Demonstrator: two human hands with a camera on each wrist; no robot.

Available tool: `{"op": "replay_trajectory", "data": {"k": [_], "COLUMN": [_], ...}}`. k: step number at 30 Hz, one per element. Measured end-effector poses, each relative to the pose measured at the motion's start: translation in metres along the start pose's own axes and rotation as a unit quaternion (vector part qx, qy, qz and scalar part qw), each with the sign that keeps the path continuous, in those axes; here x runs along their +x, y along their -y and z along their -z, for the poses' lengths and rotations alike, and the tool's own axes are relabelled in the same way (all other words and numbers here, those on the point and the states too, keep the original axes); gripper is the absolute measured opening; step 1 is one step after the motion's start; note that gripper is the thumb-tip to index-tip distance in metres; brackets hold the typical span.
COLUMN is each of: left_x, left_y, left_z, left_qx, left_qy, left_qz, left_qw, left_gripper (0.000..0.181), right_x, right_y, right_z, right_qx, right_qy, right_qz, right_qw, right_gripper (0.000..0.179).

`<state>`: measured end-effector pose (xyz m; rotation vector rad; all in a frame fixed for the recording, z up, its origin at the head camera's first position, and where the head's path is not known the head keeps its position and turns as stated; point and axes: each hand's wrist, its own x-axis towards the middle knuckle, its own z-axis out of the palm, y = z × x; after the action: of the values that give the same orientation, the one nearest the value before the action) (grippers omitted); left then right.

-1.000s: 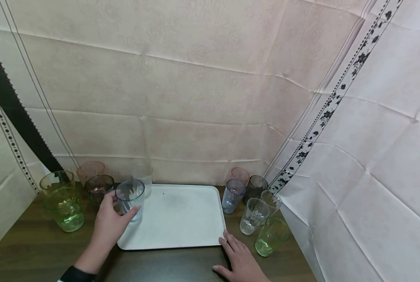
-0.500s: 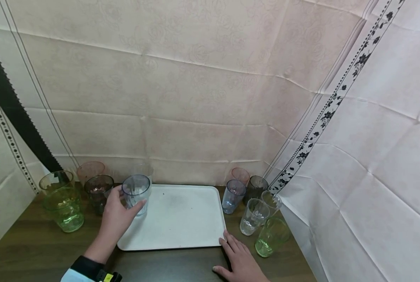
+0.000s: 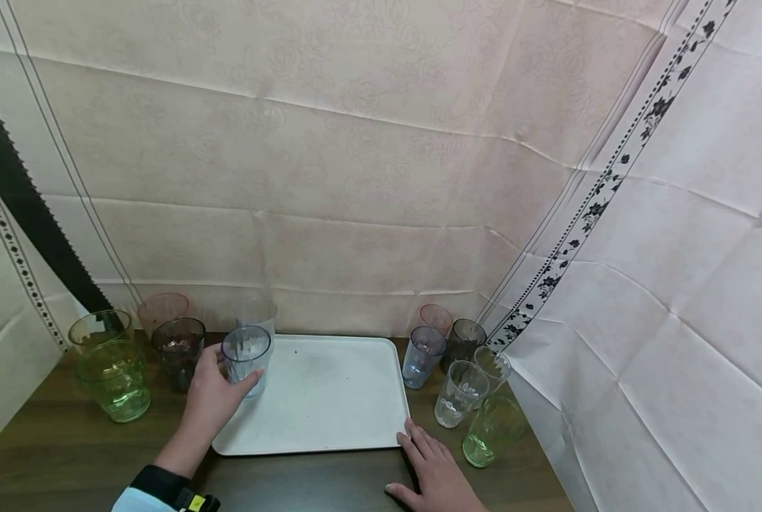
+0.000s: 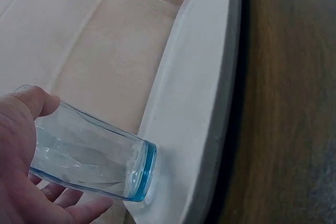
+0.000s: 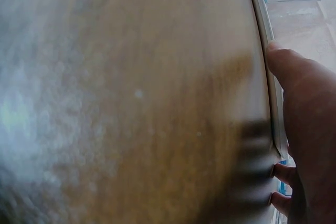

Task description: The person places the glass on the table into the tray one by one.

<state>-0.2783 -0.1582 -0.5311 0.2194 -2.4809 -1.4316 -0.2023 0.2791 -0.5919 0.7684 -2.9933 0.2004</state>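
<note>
My left hand (image 3: pixel 215 398) grips a clear blue-tinted drinking glass (image 3: pixel 248 359) between thumb and fingers, over the left end of a white tray (image 3: pixel 336 398). In the left wrist view the glass (image 4: pixel 89 153) has its thick blue base right at the tray's surface (image 4: pixel 194 72), beside the raised edge. At the tray's front right corner lies my right hand (image 3: pixel 435 469), its fingers stretched out and fingertips at the rim. The right wrist view shows that hand (image 5: pixel 312 114) along the tray's edge.
Left of the tray stand green glasses (image 3: pixel 115 377), a dark glass (image 3: pixel 179 355) and a pink glass (image 3: pixel 163 309). A clear glass (image 3: pixel 257 313) is behind the held one. Several more stand at the right, including a blue glass (image 3: pixel 422 359) and a green one (image 3: pixel 492 430). Cloth (image 3: pixel 355 178) hangs behind.
My left hand has moved a little right with the blue glass over the past second; in the last half second the glass has lowered slightly. The right hand has stayed put.
</note>
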Motion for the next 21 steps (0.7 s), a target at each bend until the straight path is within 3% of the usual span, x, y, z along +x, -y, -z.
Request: {"op": "replay_trajectory", "data": {"k": [21], "left_x": [0.0077], "left_y": [0.0109], "left_z": [-0.0057], "left_qx": [0.006], "left_qy": [0.008], "left_qz": [0.005], "left_qw": [0.9999], "left_gripper": [0.101], "right_x": [0.0014], "right_y": [-0.0018], "right_z": [-0.0038], "right_qx": [0.007], "right_qy": [0.007], "right_qz": [-0.011], "right_qw": [0.9999], "right_gripper": [0.092]}}
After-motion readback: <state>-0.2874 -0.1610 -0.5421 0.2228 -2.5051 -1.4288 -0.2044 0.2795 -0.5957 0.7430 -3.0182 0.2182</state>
